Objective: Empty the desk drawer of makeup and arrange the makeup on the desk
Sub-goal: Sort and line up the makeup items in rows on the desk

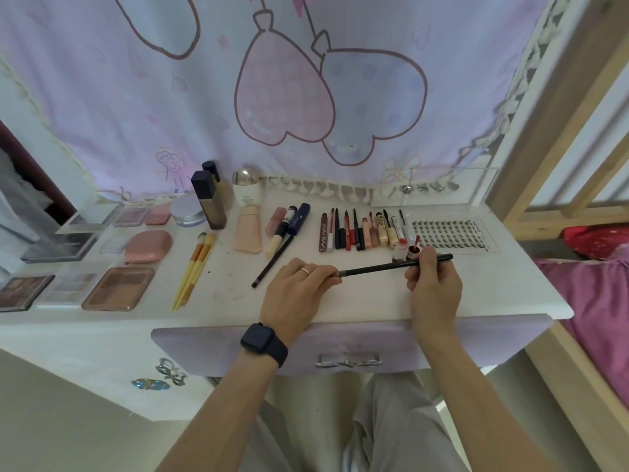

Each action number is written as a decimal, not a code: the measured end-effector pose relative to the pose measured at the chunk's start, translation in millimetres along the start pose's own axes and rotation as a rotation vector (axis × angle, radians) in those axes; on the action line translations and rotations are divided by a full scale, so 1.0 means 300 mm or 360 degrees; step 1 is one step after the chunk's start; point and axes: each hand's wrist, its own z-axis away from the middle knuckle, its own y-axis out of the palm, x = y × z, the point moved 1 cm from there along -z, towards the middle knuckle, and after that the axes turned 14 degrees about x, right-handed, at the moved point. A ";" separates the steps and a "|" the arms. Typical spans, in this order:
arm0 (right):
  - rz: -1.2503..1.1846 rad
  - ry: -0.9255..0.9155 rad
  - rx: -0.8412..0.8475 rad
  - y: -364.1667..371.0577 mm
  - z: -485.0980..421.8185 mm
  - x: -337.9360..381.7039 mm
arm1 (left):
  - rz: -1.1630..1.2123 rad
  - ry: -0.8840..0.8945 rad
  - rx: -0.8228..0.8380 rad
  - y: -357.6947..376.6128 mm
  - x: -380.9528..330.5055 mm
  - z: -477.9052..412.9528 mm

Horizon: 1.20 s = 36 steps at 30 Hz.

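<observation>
As the head view had it, the pencil (pixel 377 267) hung just above the desk (pixel 357 301), held between both hands. Its long axis ran nearly side to side, the right end tipped slightly away toward the back. The left hand (pixel 296 284) pinched the pale left tip, fingers (pixel 323 272) drawn close together around it. The right hand (pixel 434 284) gripped the shaft near the far end, fingers (pixel 425 258) curled over it, with a short black stub poking out past them. Both hands were on it, so neither was nearer.

Behind the pencil stood the row (pixel 354 229) of liners and lip tubes, all lying front to back, crosswise to the held one. To join them, it would probably need turning a quarter and sliding back. A second pencil (pixel 274 262) lay slantwise on the desk, just left of the left hand. The lash tray (pixel 452 229) sat beyond the right hand. Whether the right knuckles touched the small red tubes behind them could not be told. The drawer (pixel 238 342) below looked pushed in.
</observation>
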 end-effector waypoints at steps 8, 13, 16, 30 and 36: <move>-0.0017 0.0047 -0.0101 0.013 -0.007 0.005 | -0.0125 0.0051 -0.0052 0.014 -0.008 0.006; -0.0042 0.0042 -0.0139 0.012 -0.016 0.005 | -0.0128 0.0065 -0.0044 0.016 -0.011 0.009; -0.0043 -0.0006 -0.0063 0.008 -0.021 -0.002 | -0.0101 0.0089 0.0007 0.013 -0.011 0.006; -0.0467 -0.0060 0.0044 -0.184 -0.044 0.109 | 0.0148 -0.0304 0.0263 0.003 0.014 0.011; -0.0340 -0.0036 0.0516 -0.039 0.064 0.101 | 0.0374 -0.0694 0.0233 -0.025 0.039 0.020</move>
